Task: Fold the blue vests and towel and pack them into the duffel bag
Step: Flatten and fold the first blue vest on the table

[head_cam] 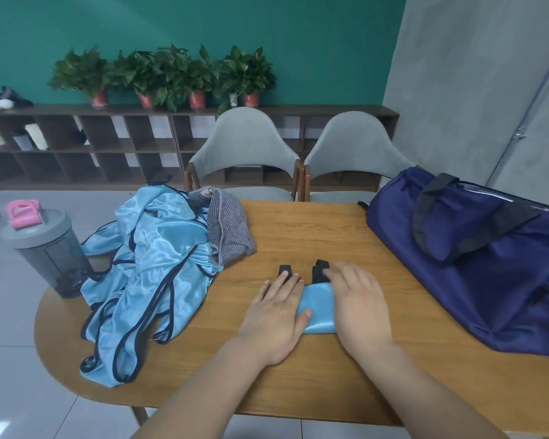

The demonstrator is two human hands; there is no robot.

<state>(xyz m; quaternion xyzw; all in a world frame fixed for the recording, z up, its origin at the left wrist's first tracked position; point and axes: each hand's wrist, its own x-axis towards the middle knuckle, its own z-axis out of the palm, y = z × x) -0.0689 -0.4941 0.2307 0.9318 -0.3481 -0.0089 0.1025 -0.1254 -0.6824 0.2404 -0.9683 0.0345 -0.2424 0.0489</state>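
Flat, both left hand [274, 313] and right hand [358, 299] press straight-fingered on a small folded satiny blue vest [319, 307] mid wooden table [298, 236]. Left lies a shiny vest pile [152, 264] touching a ribbed grey towel [227, 229]; navy duffel bag [476, 255] right, probably zipped.

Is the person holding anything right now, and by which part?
Nothing is gripped. The left hand and right hand lie flat on the folded blue vest, one on each end, pressing it onto the table.
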